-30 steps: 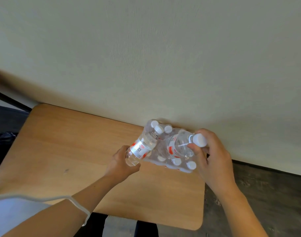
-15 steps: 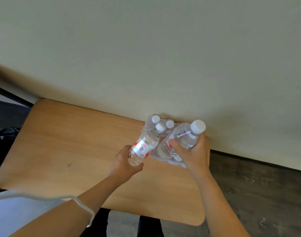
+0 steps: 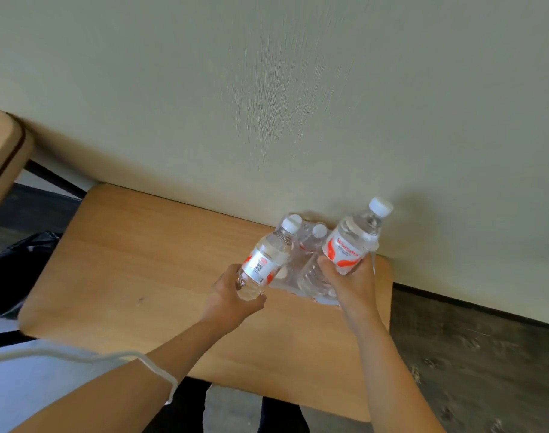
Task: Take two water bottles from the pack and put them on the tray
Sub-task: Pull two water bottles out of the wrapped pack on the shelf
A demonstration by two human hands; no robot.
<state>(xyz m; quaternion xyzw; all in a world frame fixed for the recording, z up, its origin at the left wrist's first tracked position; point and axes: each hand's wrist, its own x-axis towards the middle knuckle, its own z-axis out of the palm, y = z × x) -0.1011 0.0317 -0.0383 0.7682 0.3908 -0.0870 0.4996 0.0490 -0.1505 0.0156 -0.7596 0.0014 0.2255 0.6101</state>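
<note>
A table (image 3: 135, 264) is filling the middle of the frame, its far edge running against the wall (image 3: 267, 89). The pack (image 3: 301, 264) is sitting on the table at its far right corner, right of centre in the frame, touching the wall. The left hand (image 3: 232, 300) is holding one bottle (image 3: 263, 260) tilted, just left of the pack. The right hand (image 3: 352, 285) is gripping another bottle (image 3: 351, 245) over the pack's right side. A bag (image 3: 20, 264) is lying at the left edge, beside the table.

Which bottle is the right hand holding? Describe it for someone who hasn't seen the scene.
On the wooden table by the wall, the pack sits at the far right. The right hand holds a bottle above it, the one showing bold red lettering on its white label.
</note>
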